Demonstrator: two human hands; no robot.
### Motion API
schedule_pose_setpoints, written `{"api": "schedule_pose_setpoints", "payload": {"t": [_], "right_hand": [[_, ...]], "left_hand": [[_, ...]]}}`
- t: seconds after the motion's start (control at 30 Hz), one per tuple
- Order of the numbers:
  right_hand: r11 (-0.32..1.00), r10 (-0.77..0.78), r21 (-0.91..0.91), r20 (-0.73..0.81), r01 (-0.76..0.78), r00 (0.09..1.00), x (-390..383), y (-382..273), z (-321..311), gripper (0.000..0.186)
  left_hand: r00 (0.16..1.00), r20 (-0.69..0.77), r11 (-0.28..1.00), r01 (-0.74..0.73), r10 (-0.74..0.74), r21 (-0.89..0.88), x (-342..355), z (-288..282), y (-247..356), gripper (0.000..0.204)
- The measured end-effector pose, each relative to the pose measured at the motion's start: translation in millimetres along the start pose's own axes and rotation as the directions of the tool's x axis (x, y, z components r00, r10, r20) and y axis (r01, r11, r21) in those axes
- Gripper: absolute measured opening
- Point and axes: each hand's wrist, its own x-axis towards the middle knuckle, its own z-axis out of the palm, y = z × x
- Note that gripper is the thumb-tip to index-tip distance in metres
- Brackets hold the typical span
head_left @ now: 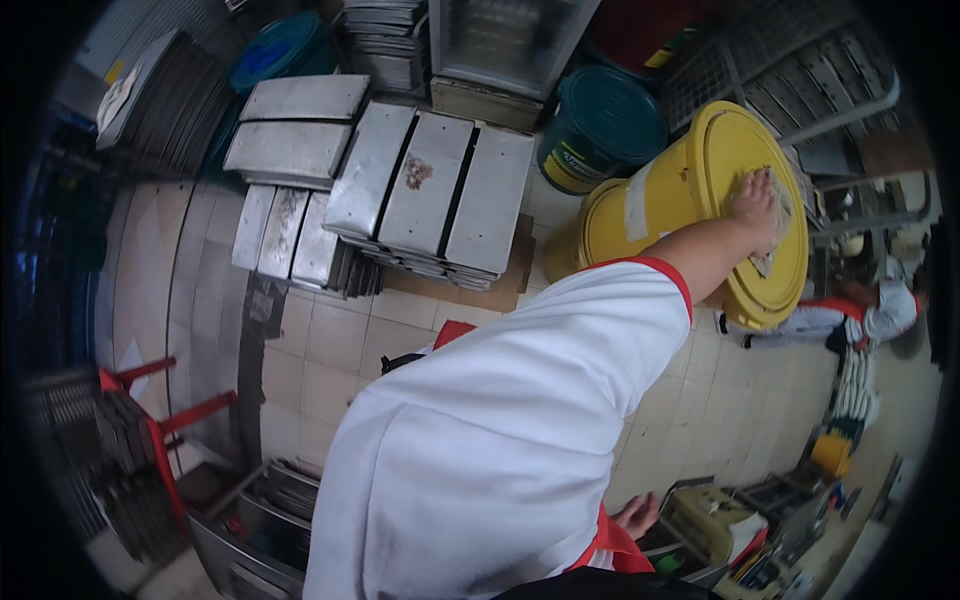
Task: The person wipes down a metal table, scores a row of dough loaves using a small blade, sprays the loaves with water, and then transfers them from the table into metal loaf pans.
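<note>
My left arm, in a white sleeve with a red cuff, stretches across to a large yellow lidded bucket [640,215]. My left hand [755,205] presses a beige cloth [783,225] against its round yellow lid [735,150]; the palm side is hidden. Under the upper bucket, part of another yellow tub [568,245] shows. My right hand [637,515] hangs low beside my body, away from the bucket, with its fingers loosely apart and nothing seen in it.
Stacked metal pans [430,185] stand on the tiled floor left of the bucket. Behind it is a dark green lidded drum [605,120]. A wire rack [790,85] rises at far right. Another person [885,310] is at the right, and a red-framed rack [165,440] is at lower left.
</note>
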Motion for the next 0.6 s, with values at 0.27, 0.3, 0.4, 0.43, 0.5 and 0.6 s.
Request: {"api": "schedule_pose_setpoints", "payload": {"t": [0.27, 0.3, 0.4, 0.43, 0.5, 0.6], "right_hand": [[0.647, -0.683, 0.503, 0.05, 0.573, 0.728, 385, -150, 58, 0.036], [0.631, -0.705, 0.566, 0.135, 0.53, 0.696, 424, -168, 63, 0.037], [0.599, -0.733, 0.761, 0.397, 0.249, 0.552, 506, -230, 108, 0.046], [0.6, -0.739, 0.779, 0.454, 0.181, 0.499, 511, -246, 124, 0.06], [0.46, -0.559, 0.753, 0.657, -0.471, 0.505, 516, -257, 148, 0.072], [0.275, -0.716, 0.585, 0.655, -0.764, 0.244, 448, -315, 132, 0.079]], "left_hand": [[0.977, -0.118, 0.965, -0.147, 0.175, 0.218, 7, 11, -2, 0.049], [0.988, -0.107, 0.994, -0.11, 0.109, 0.001, 4, -1, 0, 0.041], [0.954, -0.29, 0.888, -0.072, -0.071, -0.454, 0, -19, 19, 0.034], [0.827, -0.559, 0.941, -0.145, -0.054, -0.305, 1, -9, 21, 0.04], [0.832, -0.516, 0.845, -0.118, -0.203, -0.522, -33, -74, 89, 0.056], [0.686, -0.625, 0.876, 0.035, -0.371, -0.481, -51, -59, 111, 0.079]]}}
